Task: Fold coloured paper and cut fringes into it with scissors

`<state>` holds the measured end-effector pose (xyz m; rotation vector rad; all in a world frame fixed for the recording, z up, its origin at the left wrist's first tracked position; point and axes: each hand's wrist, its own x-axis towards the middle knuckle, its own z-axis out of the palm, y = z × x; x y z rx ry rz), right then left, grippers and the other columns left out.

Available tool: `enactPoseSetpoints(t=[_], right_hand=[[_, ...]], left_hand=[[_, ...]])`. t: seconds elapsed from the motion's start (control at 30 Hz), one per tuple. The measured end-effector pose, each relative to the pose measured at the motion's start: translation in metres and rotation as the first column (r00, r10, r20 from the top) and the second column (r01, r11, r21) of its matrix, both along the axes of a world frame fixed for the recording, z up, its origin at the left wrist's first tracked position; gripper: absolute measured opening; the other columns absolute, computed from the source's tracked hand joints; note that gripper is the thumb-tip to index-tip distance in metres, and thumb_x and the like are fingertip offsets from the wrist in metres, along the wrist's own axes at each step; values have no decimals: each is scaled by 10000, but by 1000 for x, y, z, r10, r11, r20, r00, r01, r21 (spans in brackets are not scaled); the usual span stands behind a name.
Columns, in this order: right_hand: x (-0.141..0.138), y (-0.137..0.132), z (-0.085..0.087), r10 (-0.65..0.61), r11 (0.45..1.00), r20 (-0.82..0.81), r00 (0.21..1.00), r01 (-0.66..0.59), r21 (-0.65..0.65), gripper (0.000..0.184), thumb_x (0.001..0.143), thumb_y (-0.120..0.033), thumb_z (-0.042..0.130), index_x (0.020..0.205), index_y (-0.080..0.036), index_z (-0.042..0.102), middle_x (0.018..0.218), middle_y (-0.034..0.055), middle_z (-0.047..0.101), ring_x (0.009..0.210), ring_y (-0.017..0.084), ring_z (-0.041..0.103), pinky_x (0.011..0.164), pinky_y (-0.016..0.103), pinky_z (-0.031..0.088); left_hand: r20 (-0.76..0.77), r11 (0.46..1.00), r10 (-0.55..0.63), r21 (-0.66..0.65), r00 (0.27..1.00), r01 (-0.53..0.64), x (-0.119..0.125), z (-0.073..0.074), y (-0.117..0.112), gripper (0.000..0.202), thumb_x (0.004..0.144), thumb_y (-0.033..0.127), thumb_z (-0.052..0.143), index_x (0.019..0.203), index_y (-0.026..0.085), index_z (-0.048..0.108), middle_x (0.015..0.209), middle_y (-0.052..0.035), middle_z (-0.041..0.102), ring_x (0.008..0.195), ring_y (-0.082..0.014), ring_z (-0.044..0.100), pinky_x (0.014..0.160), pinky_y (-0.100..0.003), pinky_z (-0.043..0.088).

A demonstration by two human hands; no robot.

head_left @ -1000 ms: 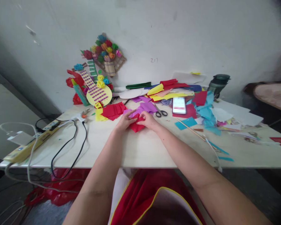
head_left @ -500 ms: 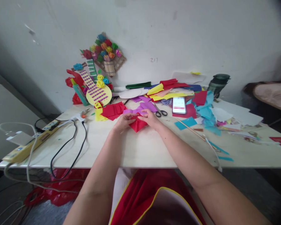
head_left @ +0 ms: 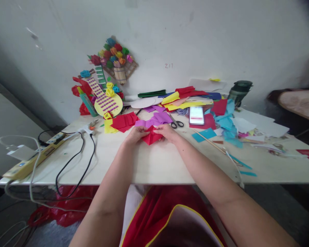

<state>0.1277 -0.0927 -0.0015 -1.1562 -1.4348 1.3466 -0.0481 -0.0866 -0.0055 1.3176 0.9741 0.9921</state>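
Observation:
A creased piece of red paper (head_left: 151, 136) is held between my two hands above the white table. My left hand (head_left: 136, 134) grips its left side and my right hand (head_left: 167, 133) its right side, thumbs on top. The other fingers are partly hidden beneath the paper. Just beyond my hands lie purple paper pieces (head_left: 158, 118). A larger red paper piece (head_left: 125, 121) rests on yellow paper to the left. Black-handled scissors (head_left: 177, 124) lie to the right of the purple paper.
A glue bottle (head_left: 87, 101) leans by a yellow guitar-shaped craft (head_left: 109, 103). A phone (head_left: 196, 115), blue paper (head_left: 204, 134) and thin sticks (head_left: 213, 145) lie to the right. A dark bottle (head_left: 239, 92) stands behind. A power strip (head_left: 33, 159) with cables occupies the left edge.
My thumbs and fingers have drawn apart from the paper's top middle to its two sides, so more of the red paper shows. The things on the table have stayed put.

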Motion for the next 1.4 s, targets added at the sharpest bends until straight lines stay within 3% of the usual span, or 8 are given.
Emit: enactPoseSetpoints(t=[0.13,0.37,0.67,0.9,1.2,1.4], right_hand=[[0,1,0,-28,999,-32,999,27,-17,75,668,-129,650,742,-122,644,514,-27,597,379,90,492,374,206,396],[-1,8,-8,-50,996,-166,985,62,64,121,584,-92,679,701,-117,673,621,-16,649,568,100,577,588,234,482],[3,5,-5,2,998,-142,990,6,59,224,680,-110,549,820,-159,717,594,3,654,424,96,508,367,205,420],[5,4,-3,47,995,-189,981,-30,96,216,667,-104,531,781,-128,713,668,30,679,467,101,532,394,216,455],[9,5,-5,129,990,-226,966,-111,91,322,691,-184,606,1009,-135,627,628,-6,641,426,95,534,409,224,468],[6,6,-7,110,988,-179,978,-88,123,273,656,-126,591,924,-133,638,630,-21,648,363,61,493,380,196,436]], left_hand=[[79,999,34,-39,996,-31,0,-1,0,344,496,227,815,762,130,619,660,-26,676,611,-156,632,625,-272,486],[133,999,31,-47,991,-25,0,0,-2,274,552,193,784,766,122,629,677,-38,678,602,-148,628,630,-267,491],[227,997,-47,-43,973,58,-7,-2,1,355,526,198,788,849,114,668,773,-55,693,716,-147,645,727,-264,494],[244,997,-29,-59,969,44,-7,0,1,309,523,169,769,802,102,655,762,-62,683,692,-152,639,694,-274,495],[240,999,-10,-28,971,17,-6,0,0,271,520,171,766,749,106,638,704,-39,662,638,-131,617,653,-249,483],[229,999,8,-32,973,0,-6,2,0,273,496,189,773,728,116,649,691,-31,660,627,-128,610,640,-247,475]])
